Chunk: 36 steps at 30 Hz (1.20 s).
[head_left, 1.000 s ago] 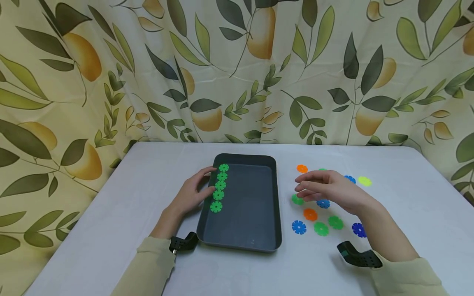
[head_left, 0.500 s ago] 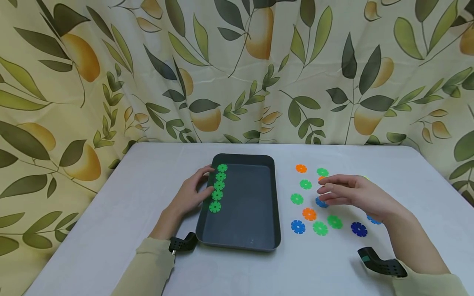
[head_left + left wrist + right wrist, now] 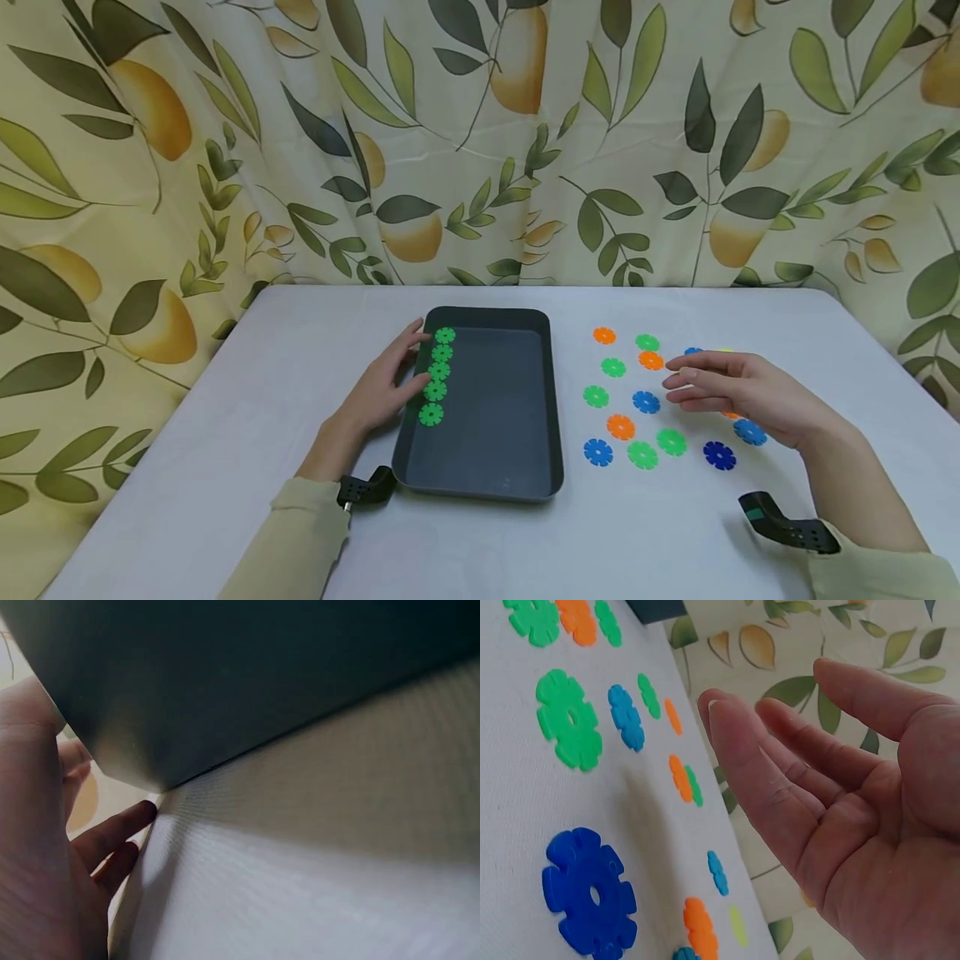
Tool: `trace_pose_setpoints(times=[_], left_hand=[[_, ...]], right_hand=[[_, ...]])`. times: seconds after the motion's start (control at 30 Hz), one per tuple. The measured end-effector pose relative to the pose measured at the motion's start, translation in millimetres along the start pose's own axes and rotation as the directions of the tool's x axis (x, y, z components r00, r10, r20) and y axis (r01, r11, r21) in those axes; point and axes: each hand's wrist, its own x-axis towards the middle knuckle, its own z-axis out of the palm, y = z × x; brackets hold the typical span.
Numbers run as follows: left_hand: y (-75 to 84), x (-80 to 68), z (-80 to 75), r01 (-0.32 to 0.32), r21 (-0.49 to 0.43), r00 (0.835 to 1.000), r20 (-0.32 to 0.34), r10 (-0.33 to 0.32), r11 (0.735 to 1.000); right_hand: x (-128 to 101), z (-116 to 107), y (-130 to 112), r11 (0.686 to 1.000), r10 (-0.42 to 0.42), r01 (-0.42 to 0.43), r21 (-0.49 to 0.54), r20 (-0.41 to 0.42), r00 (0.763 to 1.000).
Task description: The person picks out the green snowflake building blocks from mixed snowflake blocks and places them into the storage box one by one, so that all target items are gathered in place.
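A dark grey rectangular tray (image 3: 495, 417) lies on the white table. Down its left side runs a column of several green notched plastic discs (image 3: 431, 414). My left hand (image 3: 375, 396) rests at the tray's left rim, thumb and forefinger reaching over the edge by the discs, other fingers outside the wall in the left wrist view. My right hand (image 3: 742, 385) hovers above the loose discs right of the tray, fingers loosely extended and holding nothing. Beneath and around it lie a dark blue disc (image 3: 570, 900), a light blue disc (image 3: 646, 402) and an orange disc (image 3: 651, 361).
More notched discs are spread over the table's right half, among them a green disc (image 3: 642, 455), an orange disc (image 3: 621, 427) and a blue disc (image 3: 597, 452). Behind the table hangs a leaf-and-fruit patterned curtain (image 3: 480, 200). Black wrist bands (image 3: 787, 525) sit at both cuffs.
My right hand has moved rightward over the loose discs, uncovering green, orange and blue ones. The left hand stays at the tray rim. The head view has shifted slightly.
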Motion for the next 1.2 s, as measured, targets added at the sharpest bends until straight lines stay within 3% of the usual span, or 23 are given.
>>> trace_pose_setpoints(times=[0.27,0.87,1.2], left_hand=[[-3.0,-1.0,-1.3,-0.019,-0.027,0.999,0.038,0.020,0.999],[-4.4,-0.6,-1.3,-0.064,-0.075,0.998,0.005,0.065,0.995],[-2.0,-1.6,-5.3,-0.058,-0.076,0.998,0.021,0.059,0.995]], right_hand=[[0.4,-5.0,5.0,1.000,0.014,-0.014,0.005,0.017,1.000],[0.1,1.3,13.4,0.995,0.040,-0.030,-0.097,0.103,0.994],[1.0,5.0,18.8,0.987,0.003,0.021,-0.160,0.149,0.989]])
